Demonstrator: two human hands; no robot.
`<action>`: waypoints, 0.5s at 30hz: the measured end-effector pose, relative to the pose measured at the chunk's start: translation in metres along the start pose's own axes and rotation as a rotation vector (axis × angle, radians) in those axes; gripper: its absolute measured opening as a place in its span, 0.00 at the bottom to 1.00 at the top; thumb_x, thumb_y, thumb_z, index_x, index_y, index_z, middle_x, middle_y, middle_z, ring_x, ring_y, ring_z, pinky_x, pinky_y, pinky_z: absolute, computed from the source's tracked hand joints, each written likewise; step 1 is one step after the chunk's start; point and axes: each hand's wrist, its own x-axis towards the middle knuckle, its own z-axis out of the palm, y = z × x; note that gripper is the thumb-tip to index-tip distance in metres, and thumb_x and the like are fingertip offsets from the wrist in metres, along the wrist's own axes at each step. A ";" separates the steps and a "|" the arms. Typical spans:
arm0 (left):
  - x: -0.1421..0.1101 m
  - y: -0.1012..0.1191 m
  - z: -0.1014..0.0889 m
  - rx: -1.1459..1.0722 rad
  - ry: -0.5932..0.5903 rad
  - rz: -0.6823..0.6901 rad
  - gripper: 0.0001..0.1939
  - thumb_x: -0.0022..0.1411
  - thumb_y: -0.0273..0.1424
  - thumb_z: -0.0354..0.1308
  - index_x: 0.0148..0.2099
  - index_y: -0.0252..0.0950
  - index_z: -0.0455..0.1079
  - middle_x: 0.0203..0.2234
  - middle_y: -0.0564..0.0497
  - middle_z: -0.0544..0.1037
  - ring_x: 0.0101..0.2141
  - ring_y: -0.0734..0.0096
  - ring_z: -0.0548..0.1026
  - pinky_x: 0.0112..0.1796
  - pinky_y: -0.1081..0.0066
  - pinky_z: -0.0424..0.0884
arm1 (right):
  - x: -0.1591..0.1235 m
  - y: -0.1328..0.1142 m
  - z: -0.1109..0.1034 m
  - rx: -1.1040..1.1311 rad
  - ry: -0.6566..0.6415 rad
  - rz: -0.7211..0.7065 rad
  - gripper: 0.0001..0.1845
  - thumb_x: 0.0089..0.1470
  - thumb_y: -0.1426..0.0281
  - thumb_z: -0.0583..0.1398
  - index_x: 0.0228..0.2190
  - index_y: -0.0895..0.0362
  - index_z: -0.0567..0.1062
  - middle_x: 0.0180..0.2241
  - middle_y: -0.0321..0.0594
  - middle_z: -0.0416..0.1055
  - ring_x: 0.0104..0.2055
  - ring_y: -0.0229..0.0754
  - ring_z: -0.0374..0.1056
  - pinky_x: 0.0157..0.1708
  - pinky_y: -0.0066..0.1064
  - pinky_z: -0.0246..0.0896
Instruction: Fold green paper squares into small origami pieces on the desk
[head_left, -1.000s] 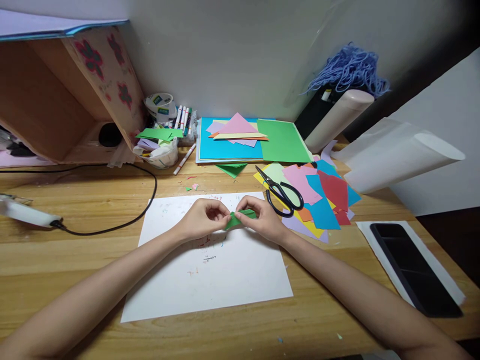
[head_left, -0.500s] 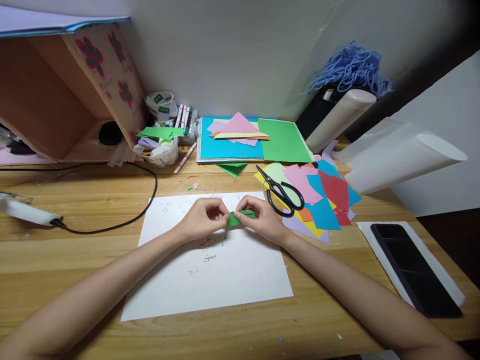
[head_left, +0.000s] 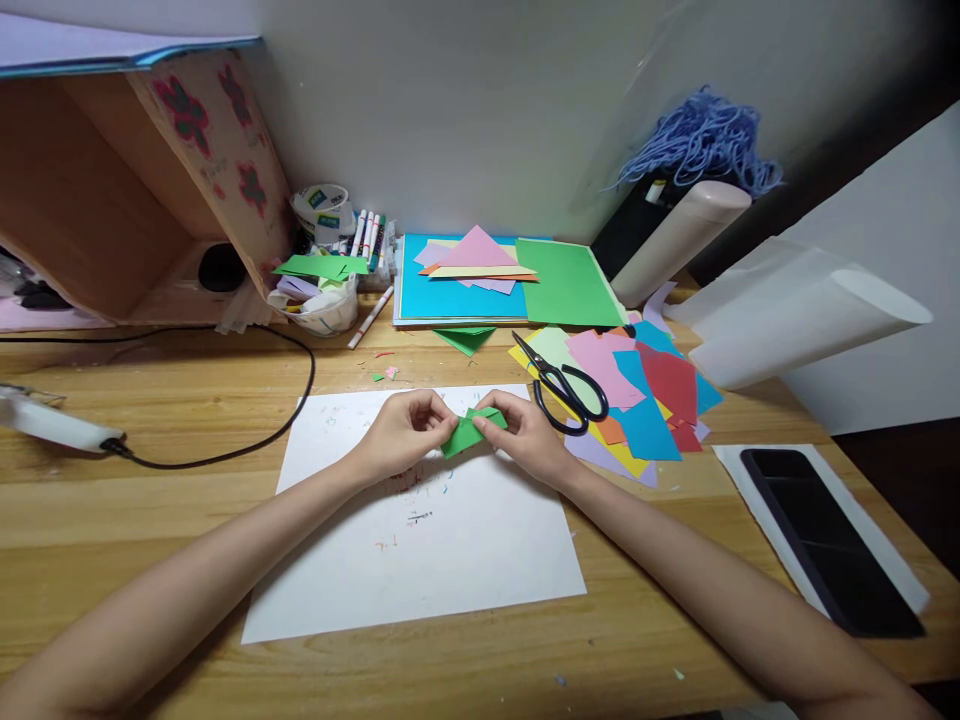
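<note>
A small folded piece of green paper [head_left: 466, 434] is held between my two hands, above a white sheet [head_left: 405, 560] marked with coloured specks. My left hand [head_left: 405, 432] pinches its left end between thumb and fingers. On the other end, my right hand [head_left: 521, 432] grips the paper, its thumb pressed on the upper face. Part of the folds lies hidden under the fingers. Just beyond my right hand, black-handled scissors [head_left: 564, 385] rest partly on coloured paper scraps [head_left: 649, 420].
Coloured sheets [head_left: 570, 285] lie against the wall. At the back left stand a tub of scraps [head_left: 322, 305], markers [head_left: 367, 235] and a cardboard box [head_left: 217, 170]. A black cable [head_left: 225, 462] curves across the left. A phone [head_left: 825, 540] and a paper roll [head_left: 810, 320] are at right.
The green paper has been turned in my fingers and shows more of its surface, with a folded flap now visible at the top. Both hands stay nearly in place.
</note>
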 end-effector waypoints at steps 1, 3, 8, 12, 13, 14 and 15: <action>0.000 0.000 0.000 -0.012 0.018 0.006 0.09 0.53 0.32 0.58 0.27 0.31 0.65 0.22 0.53 0.69 0.22 0.79 0.65 0.25 0.77 0.62 | 0.000 0.000 0.000 0.037 0.012 0.022 0.11 0.52 0.62 0.57 0.27 0.57 0.67 0.23 0.32 0.62 0.24 0.33 0.58 0.24 0.26 0.54; 0.000 0.000 -0.001 -0.019 0.024 0.015 0.09 0.54 0.33 0.57 0.28 0.31 0.65 0.23 0.53 0.69 0.24 0.78 0.66 0.26 0.77 0.63 | 0.001 0.001 0.000 0.099 0.043 0.057 0.13 0.52 0.60 0.57 0.27 0.57 0.66 0.21 0.31 0.60 0.21 0.33 0.57 0.21 0.26 0.54; -0.002 0.004 0.000 0.051 -0.087 0.000 0.09 0.56 0.34 0.55 0.32 0.31 0.67 0.25 0.51 0.71 0.27 0.75 0.68 0.30 0.74 0.65 | 0.002 0.001 0.001 0.151 0.083 0.029 0.13 0.48 0.60 0.61 0.26 0.57 0.66 0.24 0.33 0.62 0.24 0.33 0.59 0.23 0.25 0.57; -0.003 0.005 0.001 0.030 -0.115 -0.003 0.12 0.57 0.36 0.54 0.32 0.31 0.69 0.26 0.50 0.72 0.28 0.74 0.69 0.31 0.73 0.65 | 0.001 0.003 0.002 0.149 0.037 0.009 0.13 0.46 0.62 0.62 0.25 0.57 0.66 0.25 0.33 0.63 0.26 0.34 0.60 0.26 0.26 0.58; -0.003 0.005 0.002 0.018 -0.114 -0.008 0.12 0.57 0.37 0.54 0.32 0.31 0.69 0.25 0.51 0.71 0.27 0.74 0.68 0.30 0.73 0.64 | 0.001 0.003 0.002 0.143 0.038 0.002 0.13 0.46 0.62 0.63 0.25 0.57 0.66 0.25 0.33 0.64 0.26 0.33 0.60 0.26 0.26 0.58; -0.003 0.004 0.002 0.009 -0.113 -0.016 0.13 0.57 0.37 0.53 0.32 0.31 0.69 0.24 0.51 0.71 0.27 0.74 0.68 0.30 0.74 0.64 | 0.001 0.004 0.002 0.137 0.043 -0.004 0.12 0.46 0.63 0.63 0.26 0.57 0.67 0.25 0.34 0.64 0.26 0.33 0.60 0.26 0.26 0.59; -0.003 0.003 0.003 0.001 -0.112 -0.024 0.13 0.57 0.37 0.53 0.31 0.31 0.68 0.24 0.52 0.70 0.26 0.75 0.68 0.30 0.74 0.64 | 0.001 0.004 0.002 0.129 0.052 -0.009 0.12 0.46 0.63 0.63 0.26 0.57 0.67 0.25 0.34 0.64 0.26 0.34 0.60 0.26 0.27 0.59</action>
